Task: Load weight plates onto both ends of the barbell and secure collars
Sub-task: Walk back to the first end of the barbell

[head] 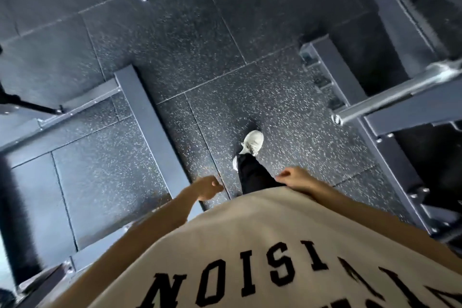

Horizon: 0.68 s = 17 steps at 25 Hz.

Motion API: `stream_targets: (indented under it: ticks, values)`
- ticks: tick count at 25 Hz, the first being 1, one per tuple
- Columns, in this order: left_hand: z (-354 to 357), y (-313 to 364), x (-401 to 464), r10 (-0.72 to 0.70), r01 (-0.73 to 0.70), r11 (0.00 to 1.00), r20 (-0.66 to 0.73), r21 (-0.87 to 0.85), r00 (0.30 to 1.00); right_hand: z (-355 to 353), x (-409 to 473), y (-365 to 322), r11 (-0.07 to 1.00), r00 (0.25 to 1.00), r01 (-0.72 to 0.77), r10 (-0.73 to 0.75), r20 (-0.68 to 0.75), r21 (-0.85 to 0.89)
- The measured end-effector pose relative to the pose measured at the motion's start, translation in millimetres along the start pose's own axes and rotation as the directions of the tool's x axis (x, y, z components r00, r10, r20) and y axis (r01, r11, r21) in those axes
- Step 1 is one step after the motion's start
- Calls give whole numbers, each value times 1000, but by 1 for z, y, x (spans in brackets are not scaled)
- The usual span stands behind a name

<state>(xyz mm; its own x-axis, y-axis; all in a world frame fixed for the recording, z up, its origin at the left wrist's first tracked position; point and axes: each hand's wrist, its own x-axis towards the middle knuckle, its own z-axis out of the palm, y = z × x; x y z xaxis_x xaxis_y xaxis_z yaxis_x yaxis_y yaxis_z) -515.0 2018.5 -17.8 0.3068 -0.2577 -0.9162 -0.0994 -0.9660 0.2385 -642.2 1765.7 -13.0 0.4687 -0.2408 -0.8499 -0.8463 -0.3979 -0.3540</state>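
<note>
Dark speckled rubber tile floor (205, 52) here, grey steel rack base beams (152, 127) resting on it, one white sneaker (252, 142) planted between them.

The person wears a loose beige T-shirt (262, 237) with bold black block letters (250, 280) across the chest, seen upside down and partly cut off; both forearms are bare; black trousers (252, 177) cover the visible leg; the shoe (252, 142) is white with laces.
</note>
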Motion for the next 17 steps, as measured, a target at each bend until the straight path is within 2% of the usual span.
stream_targets:
  ticks: [3,5,9,11,14,17]
  values:
    - [-65,22,33,-65,64,995,24,74,998,-56,54,-53,1000,999,25,-24,48,-19]
    - [-123,38,53,-67,67,997,2,29,998,-102,82,-88,997,996,63,-60,63,-37]
    - [-265,99,97,-67,48,995,-226,-88,972,-213,141,-158,993,992,118,-117,47,-11]
    - [-322,138,119,-41,-3,988,-278,-156,960,-260,166,-189,992,991,125,-126,34,32]
    - [-390,187,165,-4,-34,988,-244,-153,970,-311,211,-221,993,997,81,-82,10,90]
    - [-459,230,215,50,-51,999,-165,-2,985,-345,261,-248,989,1000,12,-13,9,145]
